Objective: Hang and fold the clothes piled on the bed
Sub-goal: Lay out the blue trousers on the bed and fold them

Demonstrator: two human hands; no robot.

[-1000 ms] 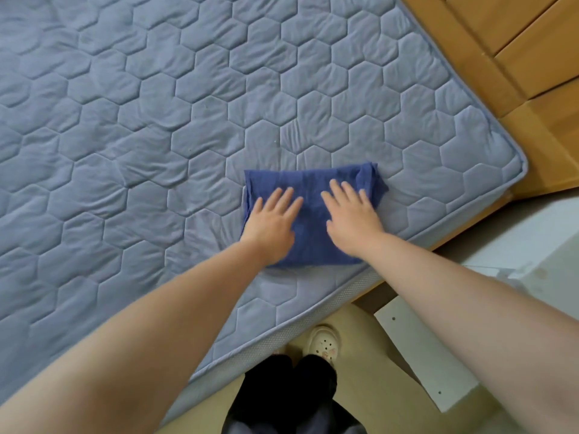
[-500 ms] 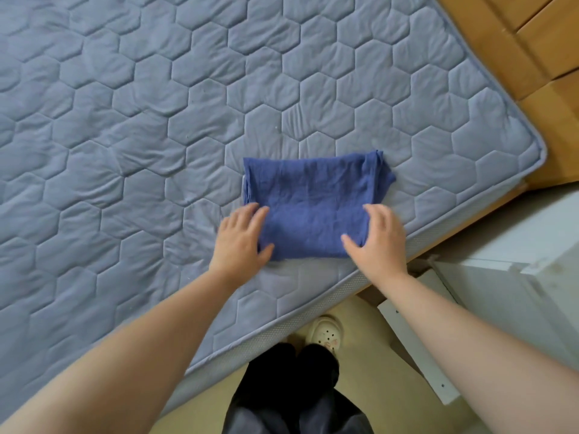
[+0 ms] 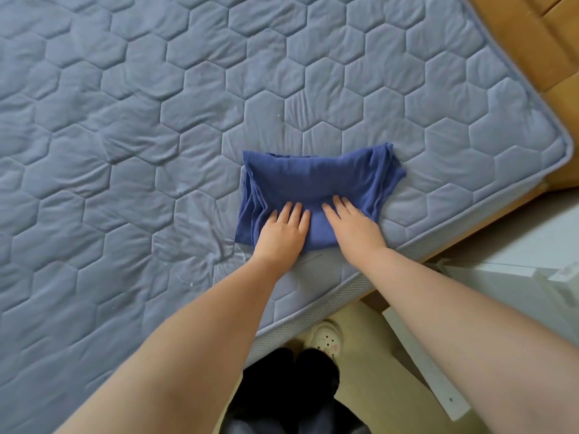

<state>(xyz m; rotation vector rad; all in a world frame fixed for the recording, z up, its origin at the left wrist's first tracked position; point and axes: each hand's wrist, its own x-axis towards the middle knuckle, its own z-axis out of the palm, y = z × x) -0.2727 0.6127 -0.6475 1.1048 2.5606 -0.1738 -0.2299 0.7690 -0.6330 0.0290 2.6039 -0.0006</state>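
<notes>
Head view: folded blue garment (image 3: 316, 180) on quilted mattress (image 3: 156, 120) near corner; left hand (image 3: 282, 233) and right hand (image 3: 355, 228) press it, fingers straight, close together.

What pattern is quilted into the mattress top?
Hexagons, stitched across the grey-blue mattress; clearest in the head view.

Folded cloth (image 3: 316, 180) on mattress (image 3: 156, 120) near its corner, both hands atop.

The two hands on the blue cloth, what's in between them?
In the head view, only a strip of the blue cloth shows between the left hand and the right hand; both press flat on it.
</notes>
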